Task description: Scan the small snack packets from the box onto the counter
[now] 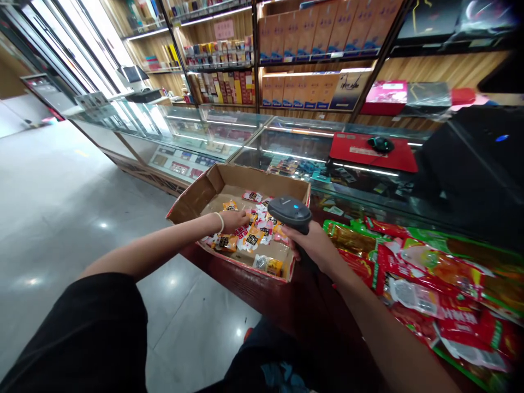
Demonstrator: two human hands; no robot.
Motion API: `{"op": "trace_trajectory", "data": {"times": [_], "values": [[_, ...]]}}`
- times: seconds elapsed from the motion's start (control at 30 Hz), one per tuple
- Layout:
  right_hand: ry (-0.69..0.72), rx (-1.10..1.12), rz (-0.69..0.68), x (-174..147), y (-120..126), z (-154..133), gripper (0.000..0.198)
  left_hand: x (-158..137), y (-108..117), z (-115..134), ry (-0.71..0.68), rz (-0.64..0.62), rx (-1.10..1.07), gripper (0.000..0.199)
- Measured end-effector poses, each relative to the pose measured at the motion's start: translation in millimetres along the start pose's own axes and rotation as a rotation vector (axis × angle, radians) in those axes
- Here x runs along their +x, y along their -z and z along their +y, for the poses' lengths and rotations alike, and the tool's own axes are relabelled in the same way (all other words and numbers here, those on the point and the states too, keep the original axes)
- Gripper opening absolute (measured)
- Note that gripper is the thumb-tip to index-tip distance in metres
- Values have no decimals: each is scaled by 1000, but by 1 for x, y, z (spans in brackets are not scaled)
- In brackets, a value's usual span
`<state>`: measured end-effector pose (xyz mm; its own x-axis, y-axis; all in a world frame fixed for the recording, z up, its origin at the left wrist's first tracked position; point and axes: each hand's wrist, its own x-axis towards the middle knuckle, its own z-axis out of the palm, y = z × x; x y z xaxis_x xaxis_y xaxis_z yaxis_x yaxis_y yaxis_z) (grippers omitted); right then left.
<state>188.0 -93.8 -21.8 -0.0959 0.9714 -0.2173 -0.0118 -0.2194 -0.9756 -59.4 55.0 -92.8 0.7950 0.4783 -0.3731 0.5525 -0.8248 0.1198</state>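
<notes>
My right hand (310,244) grips a dark barcode scanner (290,212) by its handle, at the right side of a shallow cardboard box (219,180). A small blue light glows on the scanner's top. My left hand (236,220), with a pale band at the wrist, reaches over the box's left side among small snack packets (250,238) in orange, white and red. Its fingers are drawn together at the packets; what they hold, if anything, is hidden. One yellow and clear packet (268,265) lies apart near the box's front wall.
Large red and green food packs (442,284) are heaped at the right. Behind the box runs a glass counter (245,143), with a black mouse (380,144) on a red mat (344,147). A dark monitor (478,147) stands at the right, and stocked shelves (315,60) line the wall.
</notes>
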Motion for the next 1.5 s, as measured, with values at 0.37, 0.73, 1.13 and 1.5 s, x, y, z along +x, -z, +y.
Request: {"op": "trace_trajectory", "data": {"times": [0.37,0.73,1.13,1.5], "values": [[-3,26,-34,4,5,5,36,35,1,-7,-11,-107,1,70],[86,84,9,-9,6,0,36,4,47,-13,183,332,-361,15],[171,87,89,-43,27,-7,45,-19,83,43,115,1022,-1893,17],[126,-34,238,-102,62,9,41,0,114,136,-486,1309,-2151,28]]}}
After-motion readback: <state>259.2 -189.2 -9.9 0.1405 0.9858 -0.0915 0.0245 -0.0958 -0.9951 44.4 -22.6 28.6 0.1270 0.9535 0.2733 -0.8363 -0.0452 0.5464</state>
